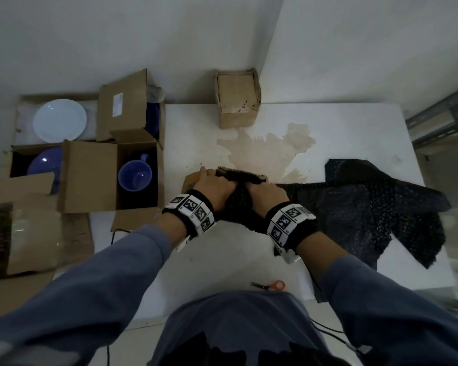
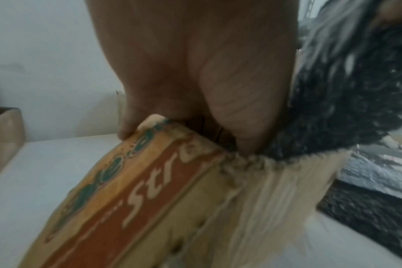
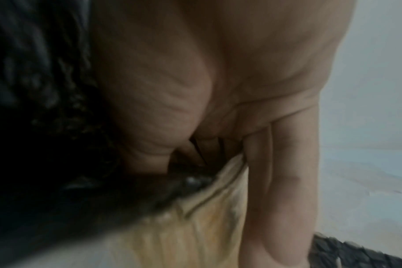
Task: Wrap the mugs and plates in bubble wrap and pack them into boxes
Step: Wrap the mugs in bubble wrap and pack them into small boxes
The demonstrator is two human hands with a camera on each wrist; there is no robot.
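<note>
A small worn cardboard box (image 1: 239, 173) with an orange printed flap (image 2: 149, 190) sits mid-table. A bundle of black bubble wrap (image 1: 238, 204) fills its mouth and spills toward me. My left hand (image 1: 212, 186) grips the box's left side, fingers curled over the edge (image 2: 124, 134), thumb beside the wrap (image 2: 356, 90). My right hand (image 1: 265, 192) grips the right side, little finger (image 3: 276, 181) down the outer wall (image 3: 195, 235), thumb against the wrap (image 3: 46, 127). What the bundle holds is hidden. A blue mug (image 1: 135, 175), a white plate (image 1: 60, 120) and a blue plate (image 1: 45, 161) lie in open boxes at left.
A large loose sheet of black bubble wrap (image 1: 368, 207) covers the table's right side. A closed cardboard box (image 1: 237, 101) stands at the back by the wall corner. Orange-handled scissors (image 1: 269, 285) lie near the front edge. The white table (image 1: 341, 128) carries a brown stain.
</note>
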